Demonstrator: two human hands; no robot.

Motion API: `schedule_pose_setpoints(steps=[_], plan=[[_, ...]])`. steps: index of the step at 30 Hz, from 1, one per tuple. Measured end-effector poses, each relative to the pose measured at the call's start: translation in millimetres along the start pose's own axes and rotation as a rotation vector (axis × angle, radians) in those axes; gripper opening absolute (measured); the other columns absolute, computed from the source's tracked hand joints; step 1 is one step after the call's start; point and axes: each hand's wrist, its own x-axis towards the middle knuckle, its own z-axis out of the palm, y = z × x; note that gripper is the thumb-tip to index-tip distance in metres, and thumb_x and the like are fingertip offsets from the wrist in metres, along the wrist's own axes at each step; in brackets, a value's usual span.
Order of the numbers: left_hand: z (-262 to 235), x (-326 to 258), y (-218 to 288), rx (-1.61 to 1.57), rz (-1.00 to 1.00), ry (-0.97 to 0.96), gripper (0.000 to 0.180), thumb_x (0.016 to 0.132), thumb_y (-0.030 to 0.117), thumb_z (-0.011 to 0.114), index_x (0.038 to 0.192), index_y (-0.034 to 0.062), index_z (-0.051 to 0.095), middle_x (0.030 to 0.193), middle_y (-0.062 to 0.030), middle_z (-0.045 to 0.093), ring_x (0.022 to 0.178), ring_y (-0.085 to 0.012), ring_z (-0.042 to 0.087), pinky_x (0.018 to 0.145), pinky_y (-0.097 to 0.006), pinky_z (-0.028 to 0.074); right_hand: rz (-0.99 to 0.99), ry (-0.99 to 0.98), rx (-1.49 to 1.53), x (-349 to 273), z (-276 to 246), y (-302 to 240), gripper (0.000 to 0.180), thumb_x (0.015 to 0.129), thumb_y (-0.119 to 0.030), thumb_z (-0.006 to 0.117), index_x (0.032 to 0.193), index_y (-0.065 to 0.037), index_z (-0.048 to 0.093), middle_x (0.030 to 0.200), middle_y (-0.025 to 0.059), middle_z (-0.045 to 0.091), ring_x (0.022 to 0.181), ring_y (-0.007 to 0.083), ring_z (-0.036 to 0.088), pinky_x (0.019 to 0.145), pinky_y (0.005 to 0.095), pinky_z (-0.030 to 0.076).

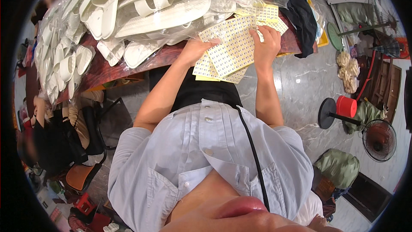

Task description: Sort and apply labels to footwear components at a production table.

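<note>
Bagged white foam slippers (159, 15) heaped beyond fingers. Left hand (195, 49) and right hand (266, 45) both grasp yellow-white sticker sheets (231, 45), fanned between thumbs.

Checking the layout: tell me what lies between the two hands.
In the head view, yellow sticker sheets span from the left hand to the right hand; both rest on them.

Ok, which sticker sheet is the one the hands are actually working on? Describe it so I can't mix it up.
Start at the reddish-brown table heaped with bagged white slippers. At its near edge, both hands rest on a fan of pale yellow sticker sheets. The top sticker sheet lies between the left hand and right hand; unlike its neighbours, its whole grid of small labels is uncovered.
</note>
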Motion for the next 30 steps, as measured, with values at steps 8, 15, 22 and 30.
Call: schedule_pose_setpoints(steps=[8, 15, 22, 30], plan=[[9, -9, 19, 0.041, 0.024, -0.034, 0.035, 0.082, 0.012, 0.068, 0.109, -0.0075, 0.057, 0.101, -0.0099, 0.064, 0.086, -0.0137, 0.060, 0.075, -0.029, 0.049, 0.470, -0.335, 0.555, 24, -16, 17, 0.015, 0.070, -0.004, 0.073, 0.077, 0.001, 0.061, 0.065, 0.0001, 0.055, 0.061, 0.0057, 0.045, 0.056, 0.0220, 0.038], [30, -45, 53, 0.312, 0.317, -0.026, 0.032, 0.083, 0.013, 0.066, 0.106, -0.0085, 0.058, 0.094, -0.0087, 0.066, 0.082, -0.0111, 0.059, 0.070, -0.028, 0.050, 0.315, -0.463, 0.570, 53, -51, 15, 0.013, 0.077, -0.005, 0.064, 0.082, 0.000, 0.053, 0.074, -0.0015, 0.049, 0.067, 0.0062, 0.043, 0.061, 0.0227, 0.036], [28, -88, 86, 0.145, 0.334, 0.044, 0.026, 0.088, 0.017, 0.061, 0.100, -0.0060, 0.063, 0.085, -0.0088, 0.067, 0.075, -0.0097, 0.060, 0.067, -0.027, 0.049, 0.357, -0.444, 0.969, 101, -82, -33, 0.008, 0.089, -0.001, 0.050, 0.097, -0.002, 0.050, 0.077, 0.0034, 0.062, 0.066, 0.0064, 0.057, 0.062, 0.0196, 0.044], [-37, -111, 153, -0.010, 0.591, 0.260, 0.027, 0.087, 0.011, 0.061, 0.107, -0.0071, 0.059, 0.094, -0.0089, 0.067, 0.079, -0.0110, 0.062, 0.070, -0.026, 0.051, 0.007, -0.370, 0.799, 224, -42, -80, 0.006, 0.084, -0.004, 0.058, 0.089, -0.001, 0.055, 0.070, -0.0008, 0.054, 0.061, 0.0059, 0.050, 0.055, 0.0200, 0.039]])
